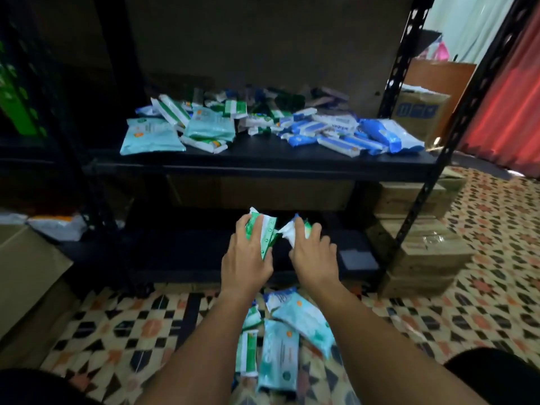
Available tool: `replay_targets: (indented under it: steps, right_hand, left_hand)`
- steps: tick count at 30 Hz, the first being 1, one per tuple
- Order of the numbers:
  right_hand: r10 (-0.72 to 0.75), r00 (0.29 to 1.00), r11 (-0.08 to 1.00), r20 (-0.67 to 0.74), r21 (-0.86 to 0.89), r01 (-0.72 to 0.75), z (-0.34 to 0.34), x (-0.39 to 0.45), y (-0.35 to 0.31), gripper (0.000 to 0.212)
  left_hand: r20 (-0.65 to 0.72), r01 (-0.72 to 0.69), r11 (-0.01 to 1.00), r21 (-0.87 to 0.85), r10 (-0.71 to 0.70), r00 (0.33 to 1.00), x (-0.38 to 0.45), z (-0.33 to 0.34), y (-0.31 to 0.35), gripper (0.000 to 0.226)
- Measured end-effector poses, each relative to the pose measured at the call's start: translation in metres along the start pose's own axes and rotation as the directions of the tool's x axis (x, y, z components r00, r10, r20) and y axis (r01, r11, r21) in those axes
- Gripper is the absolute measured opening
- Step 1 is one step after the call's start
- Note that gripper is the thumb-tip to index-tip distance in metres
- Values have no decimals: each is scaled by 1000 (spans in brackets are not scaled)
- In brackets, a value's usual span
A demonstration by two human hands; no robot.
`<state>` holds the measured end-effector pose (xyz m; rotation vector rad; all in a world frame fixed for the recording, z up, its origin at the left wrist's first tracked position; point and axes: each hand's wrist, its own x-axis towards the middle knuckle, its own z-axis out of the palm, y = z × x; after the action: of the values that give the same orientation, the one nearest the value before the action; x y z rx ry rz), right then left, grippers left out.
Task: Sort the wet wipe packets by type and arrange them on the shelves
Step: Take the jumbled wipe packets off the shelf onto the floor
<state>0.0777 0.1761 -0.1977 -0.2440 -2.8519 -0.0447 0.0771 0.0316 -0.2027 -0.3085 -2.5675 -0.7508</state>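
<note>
We had both hands out over the low shelf (181,252). Our left hand (245,258) had its fingers curled round a green packet (267,232), and our right hand (314,258) pinched a white packet (289,232). These looked soft, light and a bit slick, so gripping across the middle seemed safest. A mixed pile (263,124) covered the upper shelf (263,162), greens left, blues right. More packets on the floor (280,343) lay near us, boxes (420,247) stacked right. The shelf post (438,159) crowded that side.
</note>
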Motion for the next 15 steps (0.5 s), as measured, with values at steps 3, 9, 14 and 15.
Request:
replay_targets:
  steps: [3,9,14,15]
  right_hand:
    - [37,995,999,98,14,-39,32,-31,5,73]
    - [104,935,990,339,51,-129,104,-82,18,77]
    - [135,863,987,486,14,-162,140,-113,27,73]
    - [153,858,985,491,-1,-175,144,-117,29,71]
  left_hand:
    - [77,62,998,10,-62,995,-36,19,-18,71]
    - [243,189,980,69,-200,949,-96,58,-56,68]
    - [384,290,952,99,-306,871,-135,85,-75,69]
    - [402,305,946,109,-322,857,-141,89,-77,67]
